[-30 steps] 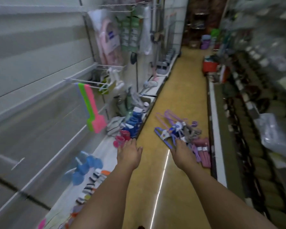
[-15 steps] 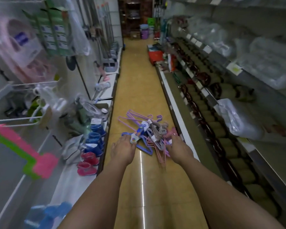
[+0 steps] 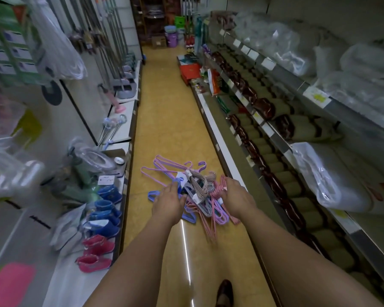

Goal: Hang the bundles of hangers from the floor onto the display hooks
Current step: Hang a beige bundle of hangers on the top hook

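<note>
Both hands over hanger bundles [image 3: 193,189] on floor [image 3: 164,120]: right hand [image 3: 235,197] gripping pink bundle [image 3: 217,197], left hand [image 3: 170,201] grip unclear.

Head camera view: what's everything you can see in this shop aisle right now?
Hanger bundles: one tangled heap, count unclear; pink, purple, blue, beige; on the floor mid-aisle.
Floor: one, yellow, running down the aisle.
Small boots: several blue, two pink; low left shelf.
Mops or brooms: several, grey handles; leaning on the left wall.
Rolled mats: many, olive and maroon; right lower shelves.
Plastic-wrapped goods: many, clear; right upper shelves.
Buckets: a few, purple and blue; far end.
Red box: one; floor, right side.
Shoe: one, dark; bottom edge.
Left hand: over the blue hangers, grip unclear.
Right hand: grip closed on pink hangers.
</note>
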The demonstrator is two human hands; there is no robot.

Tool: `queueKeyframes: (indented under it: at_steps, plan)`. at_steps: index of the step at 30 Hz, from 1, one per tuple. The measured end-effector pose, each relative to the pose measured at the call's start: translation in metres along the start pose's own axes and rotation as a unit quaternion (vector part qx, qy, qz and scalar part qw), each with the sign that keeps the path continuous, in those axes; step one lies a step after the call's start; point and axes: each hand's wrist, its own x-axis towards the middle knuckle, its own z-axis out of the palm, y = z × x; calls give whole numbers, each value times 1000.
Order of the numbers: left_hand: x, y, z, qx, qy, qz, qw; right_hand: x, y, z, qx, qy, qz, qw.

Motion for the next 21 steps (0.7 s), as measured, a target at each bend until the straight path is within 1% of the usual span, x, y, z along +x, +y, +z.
queueKeyframes:
  at_steps: [4, 9, 21]
  plan:
    - [65, 18, -3, 24, -9, 13, 1000, 61, 10, -24, 17, 5, 16, 1000]
    - [132, 39, 5, 17, -18, 2, 1000, 132, 29, -40, -1, -11, 12, 1000]
    - [254, 52, 46, 0, -69, -12, 998, 250, 50, -29, 7, -57, 33, 998]
